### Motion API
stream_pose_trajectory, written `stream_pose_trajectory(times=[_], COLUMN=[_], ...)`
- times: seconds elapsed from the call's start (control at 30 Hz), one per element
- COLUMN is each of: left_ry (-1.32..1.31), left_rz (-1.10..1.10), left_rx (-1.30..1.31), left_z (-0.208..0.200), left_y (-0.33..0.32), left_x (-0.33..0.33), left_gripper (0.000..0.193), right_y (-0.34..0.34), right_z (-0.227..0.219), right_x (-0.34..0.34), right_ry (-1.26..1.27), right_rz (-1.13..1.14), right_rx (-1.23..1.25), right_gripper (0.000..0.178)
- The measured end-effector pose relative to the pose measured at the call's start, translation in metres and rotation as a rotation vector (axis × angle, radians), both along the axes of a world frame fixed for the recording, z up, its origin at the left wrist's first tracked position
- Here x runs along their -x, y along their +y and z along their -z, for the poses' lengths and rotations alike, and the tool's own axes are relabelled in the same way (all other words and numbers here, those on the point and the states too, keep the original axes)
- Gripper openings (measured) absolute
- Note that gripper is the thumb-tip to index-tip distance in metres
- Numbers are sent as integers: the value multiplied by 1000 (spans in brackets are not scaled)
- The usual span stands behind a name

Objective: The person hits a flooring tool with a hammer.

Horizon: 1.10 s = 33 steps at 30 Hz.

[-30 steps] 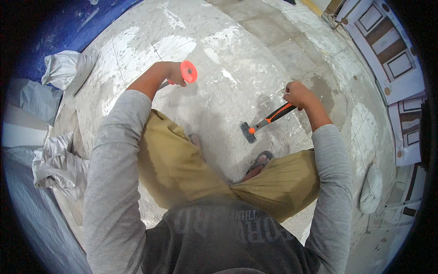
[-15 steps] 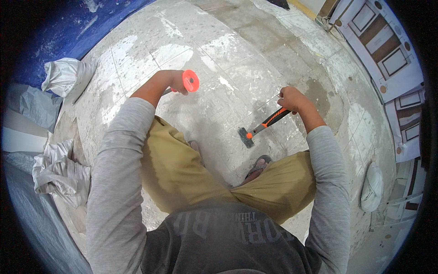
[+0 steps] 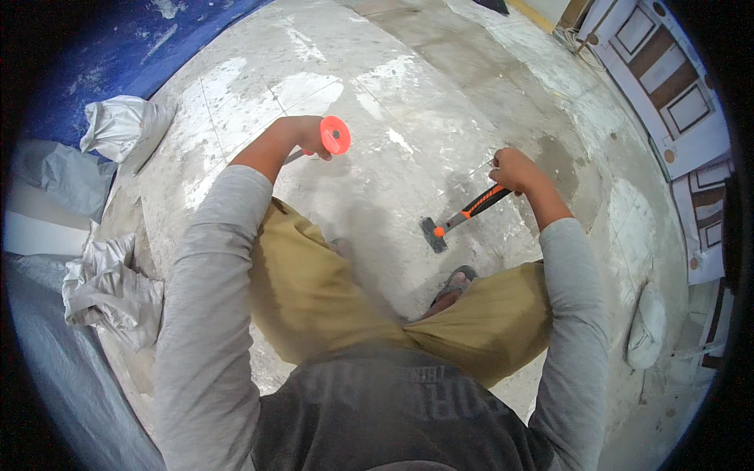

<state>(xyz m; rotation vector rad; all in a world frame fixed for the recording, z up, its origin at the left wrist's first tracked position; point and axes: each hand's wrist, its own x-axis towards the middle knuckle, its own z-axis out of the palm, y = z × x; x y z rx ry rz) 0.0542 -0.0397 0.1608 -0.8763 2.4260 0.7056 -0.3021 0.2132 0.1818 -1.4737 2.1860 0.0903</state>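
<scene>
My left hand point(image 3: 309, 136) is closed around a chisel with a round orange-red hand guard point(image 3: 335, 135). A short bit of its metal shaft shows below my fingers; its tip is hidden behind my hand and wrist. On the right, my right hand point(image 3: 515, 169) grips the end of a hammer point(image 3: 485, 202) with a black and orange handle. The hammer's dark, dusty head points down and left, low over the tiled floor point(image 3: 377, 196). Whether the head touches the floor I cannot tell. The two tools are apart.
My sandalled foot point(image 3: 453, 289) is just below the hammer head. White sacks point(image 3: 126, 129) stand at the left, near a blue plastic sheet point(image 3: 86, 71). Panelled white and brown boards point(image 3: 660, 78) line the right side, with a small white bag point(image 3: 647, 326) below them.
The whole view has shifted slightly, so everything sits a little further right. Both hands keep their tools in nearly the same pose.
</scene>
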Motion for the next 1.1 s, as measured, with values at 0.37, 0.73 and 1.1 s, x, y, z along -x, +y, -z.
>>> stream_pose_trajectory(times=[0.37,0.73,1.1], left_ry=[-172,-105,-133], left_rz=[-129,-110,-62], left_rx=[-49,-72,-60], left_z=[-35,-13,-5], left_y=[24,9,-4], left_x=[22,25,19], left_gripper=[35,39,48], right_y=[-1,-2,-6], right_z=[17,20,20], right_x=[16,23,21], right_ry=[-29,16,67], right_rz=[-20,-81,-121], right_rx=[39,52,37], right_gripper=[27,29,32])
